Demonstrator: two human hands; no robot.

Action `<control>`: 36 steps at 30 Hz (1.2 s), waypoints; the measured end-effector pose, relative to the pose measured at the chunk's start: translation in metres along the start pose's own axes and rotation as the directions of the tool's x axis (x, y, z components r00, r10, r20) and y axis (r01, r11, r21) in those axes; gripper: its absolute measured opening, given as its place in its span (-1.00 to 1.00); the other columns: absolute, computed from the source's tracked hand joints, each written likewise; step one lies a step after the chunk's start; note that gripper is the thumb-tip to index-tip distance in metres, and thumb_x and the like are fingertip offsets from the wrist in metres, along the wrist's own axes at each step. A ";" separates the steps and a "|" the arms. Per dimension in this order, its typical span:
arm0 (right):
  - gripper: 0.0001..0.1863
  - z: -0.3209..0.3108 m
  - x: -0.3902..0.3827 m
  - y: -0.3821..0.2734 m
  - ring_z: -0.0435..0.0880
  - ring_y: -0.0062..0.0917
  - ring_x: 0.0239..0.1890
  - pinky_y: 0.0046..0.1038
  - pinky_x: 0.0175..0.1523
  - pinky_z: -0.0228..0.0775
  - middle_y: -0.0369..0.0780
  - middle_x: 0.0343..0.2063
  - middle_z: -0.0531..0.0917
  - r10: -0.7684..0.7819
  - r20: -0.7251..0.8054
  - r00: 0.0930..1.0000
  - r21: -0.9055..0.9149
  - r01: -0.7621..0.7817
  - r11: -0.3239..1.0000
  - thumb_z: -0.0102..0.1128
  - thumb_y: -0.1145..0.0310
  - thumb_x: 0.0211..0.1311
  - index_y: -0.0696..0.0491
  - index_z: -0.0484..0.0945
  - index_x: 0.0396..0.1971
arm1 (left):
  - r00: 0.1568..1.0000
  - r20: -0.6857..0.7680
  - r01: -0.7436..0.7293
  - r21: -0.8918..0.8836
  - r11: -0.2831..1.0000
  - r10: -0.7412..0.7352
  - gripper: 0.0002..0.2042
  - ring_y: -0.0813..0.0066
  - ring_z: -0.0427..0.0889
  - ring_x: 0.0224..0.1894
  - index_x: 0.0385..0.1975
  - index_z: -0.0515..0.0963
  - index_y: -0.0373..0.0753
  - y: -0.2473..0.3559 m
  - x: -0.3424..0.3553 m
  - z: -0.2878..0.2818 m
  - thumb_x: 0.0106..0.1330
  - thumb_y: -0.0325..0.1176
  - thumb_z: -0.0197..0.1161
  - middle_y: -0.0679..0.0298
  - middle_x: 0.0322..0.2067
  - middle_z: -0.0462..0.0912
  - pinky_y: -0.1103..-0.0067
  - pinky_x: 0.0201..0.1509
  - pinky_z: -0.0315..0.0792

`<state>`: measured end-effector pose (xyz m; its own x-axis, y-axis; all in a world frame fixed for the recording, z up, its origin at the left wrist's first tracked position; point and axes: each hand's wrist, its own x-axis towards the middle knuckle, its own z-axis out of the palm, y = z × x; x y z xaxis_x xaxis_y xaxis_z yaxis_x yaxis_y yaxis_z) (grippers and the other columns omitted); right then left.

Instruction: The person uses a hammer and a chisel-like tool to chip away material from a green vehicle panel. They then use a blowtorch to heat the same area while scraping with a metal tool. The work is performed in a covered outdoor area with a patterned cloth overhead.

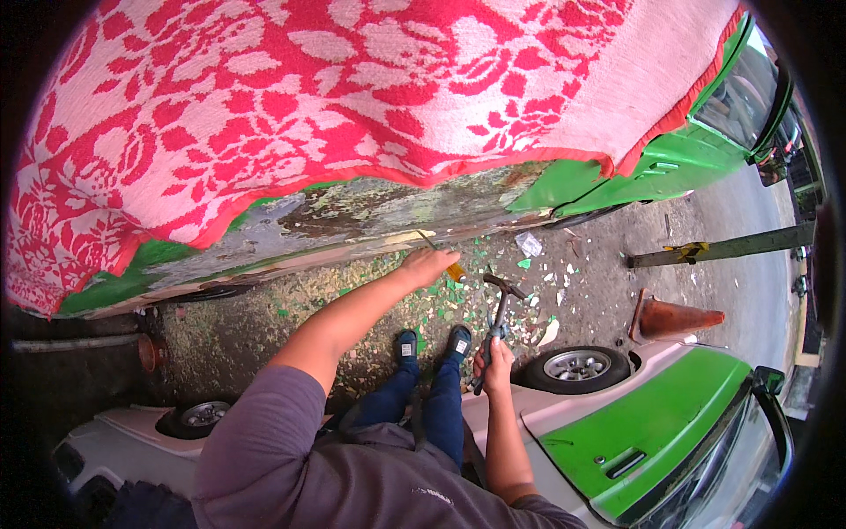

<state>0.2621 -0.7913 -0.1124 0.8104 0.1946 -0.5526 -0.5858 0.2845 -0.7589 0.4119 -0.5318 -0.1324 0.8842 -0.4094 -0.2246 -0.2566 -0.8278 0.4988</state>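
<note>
Grey sleeve [263, 419] lies foremost. Left hand [427, 265] grips yellow tool [456, 272] near scraped panel [352, 207]; right hand [496, 363] grasps hammer [502, 307], apart from it. Chipping appears in hand; another blow would call for square alignment.

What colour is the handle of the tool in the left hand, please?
The tool's handle is amber yellow; the head view shows it.

Amber-handled, thin-shafted tool [456, 272] aslant in the left hand [428, 266], near a dark-headed hammer [501, 310] gripped in the right hand [496, 361], head foremost.
</note>
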 end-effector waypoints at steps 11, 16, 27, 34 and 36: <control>-0.52 0.029 0.017 0.029 0.31 -0.60 -0.77 -0.56 -0.68 0.17 -0.28 -0.75 0.36 -0.080 -0.029 0.996 -0.206 0.072 0.976 -0.10 -0.03 0.48 0.07 0.36 -0.49 | 0.998 -0.067 0.006 -0.009 1.000 -0.007 -0.80 -0.08 0.63 -0.16 -0.19 0.37 -0.17 -0.002 0.008 0.003 0.22 -0.56 0.02 0.07 -0.22 0.61 0.12 -0.18 0.48; -0.53 0.036 0.012 -0.002 0.30 -0.61 -0.79 -0.54 -0.69 0.15 -0.32 -0.75 0.36 -0.134 -0.061 0.989 0.043 0.136 0.990 -0.06 -0.03 0.47 0.05 0.33 -0.51 | 0.991 -0.041 0.122 -0.048 0.991 -0.124 -0.83 -0.09 0.64 -0.18 -0.19 0.37 -0.17 0.006 0.019 -0.005 0.24 -0.53 0.05 0.02 -0.33 0.64 0.12 -0.20 0.48; -0.55 0.035 0.034 0.021 0.29 -0.61 -0.81 -0.54 -0.73 0.14 -0.31 -0.76 0.35 -0.057 -0.091 0.994 -0.135 0.044 0.990 -0.07 -0.02 0.47 0.01 0.34 -0.52 | 0.996 -0.051 0.077 -0.040 0.996 -0.079 -0.81 -0.08 0.62 -0.15 -0.14 0.38 -0.15 -0.007 0.010 0.006 0.29 -0.53 -0.03 0.02 -0.20 0.61 0.15 -0.16 0.48; -0.54 0.029 0.018 0.006 0.29 -0.60 -0.80 -0.54 -0.72 0.15 -0.32 -0.75 0.33 -0.057 -0.059 0.997 0.091 0.062 0.994 -0.05 -0.07 0.45 0.02 0.32 -0.48 | 0.993 -0.024 0.116 -0.078 0.990 -0.118 -0.82 -0.05 0.63 -0.14 -0.17 0.39 -0.15 -0.005 -0.008 0.002 0.26 -0.54 0.00 0.05 -0.20 0.60 0.15 -0.14 0.48; -0.54 0.027 0.016 0.001 0.30 -0.60 -0.82 -0.54 -0.72 0.17 -0.31 -0.76 0.34 -0.055 -0.056 0.997 0.070 0.059 0.996 -0.07 -0.06 0.47 0.03 0.33 -0.49 | 0.994 -0.097 0.050 -0.056 0.997 -0.055 -0.81 -0.04 0.63 -0.13 -0.16 0.39 -0.14 -0.001 -0.014 0.003 0.26 -0.52 0.00 0.06 -0.16 0.59 0.16 -0.13 0.49</control>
<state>0.2749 -0.7622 -0.1124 0.8397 0.1258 -0.5283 -0.5348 0.3602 -0.7643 0.3984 -0.5258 -0.1321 0.9308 -0.3238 -0.1698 -0.1897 -0.8247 0.5329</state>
